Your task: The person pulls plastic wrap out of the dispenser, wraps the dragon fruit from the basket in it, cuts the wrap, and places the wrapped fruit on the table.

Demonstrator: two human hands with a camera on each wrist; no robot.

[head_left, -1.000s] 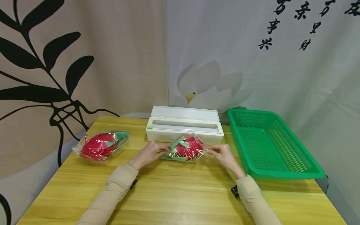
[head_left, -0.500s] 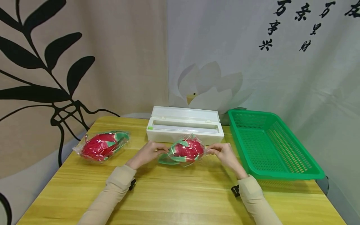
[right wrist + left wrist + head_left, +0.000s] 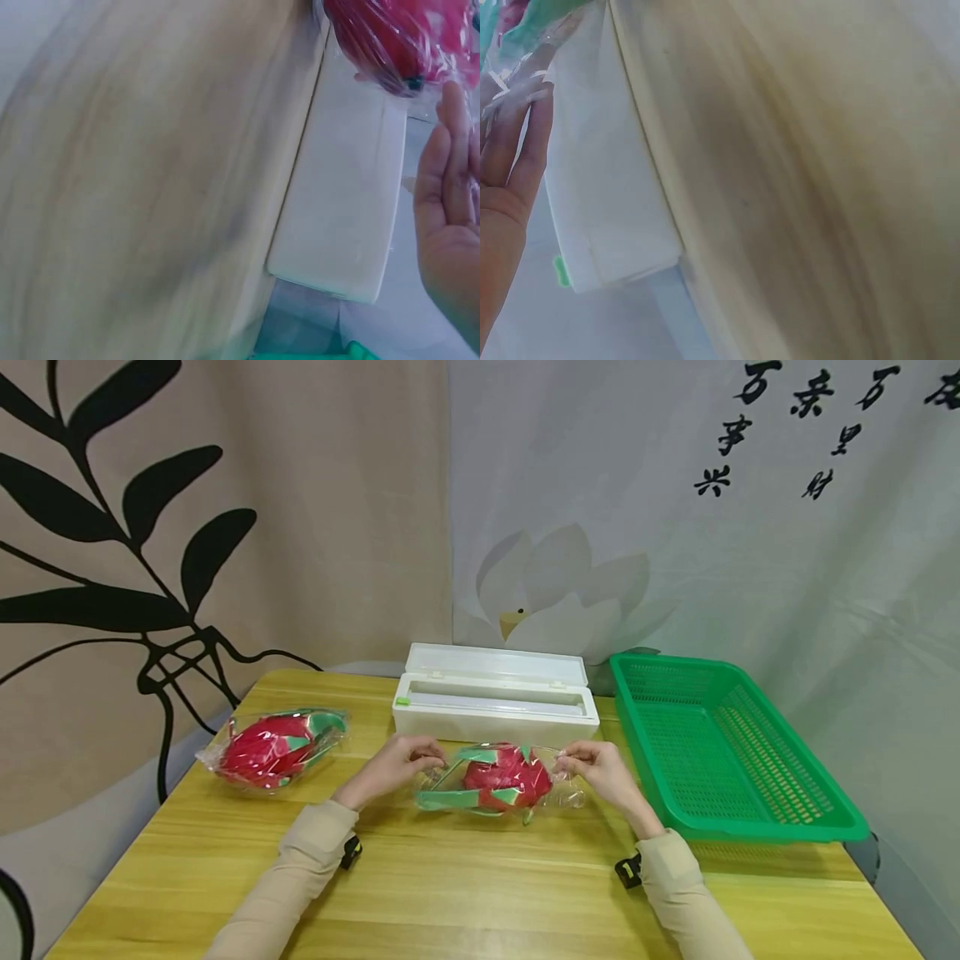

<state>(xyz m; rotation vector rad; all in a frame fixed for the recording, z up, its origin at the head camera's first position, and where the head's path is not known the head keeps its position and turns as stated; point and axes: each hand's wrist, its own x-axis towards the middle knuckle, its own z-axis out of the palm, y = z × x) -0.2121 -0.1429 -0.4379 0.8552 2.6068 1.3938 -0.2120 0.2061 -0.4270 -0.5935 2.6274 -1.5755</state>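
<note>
A red dragon fruit (image 3: pixel 510 777) with green scales, in clear plastic wrap, is between my two hands in front of the white box. My left hand (image 3: pixel 397 767) pinches the plastic wrap (image 3: pixel 452 770) at the fruit's left end. At the other end my right hand (image 3: pixel 603 770) pinches the wrap, with a loose fold of film hanging below those fingers. In the left wrist view my left hand (image 3: pixel 510 161) has film over its fingertips. The right wrist view shows the wrapped dragon fruit (image 3: pixel 397 37) just beyond my right hand (image 3: pixel 450 202).
A second wrapped dragon fruit (image 3: pixel 273 750) lies on the table's left side. Behind my hands stands a white cling film box (image 3: pixel 495 725), its lid (image 3: pixel 495 663) raised, with a roll inside. On the right is a green plastic basket (image 3: pixel 660 760). A curtain hangs behind the wooden table (image 3: pixel 480 893).
Between my hands the wrapped dragon fruit has turned and come slightly nearer to me. Its long green scale now lies along the lower left. Both hands stay almost in place.
</note>
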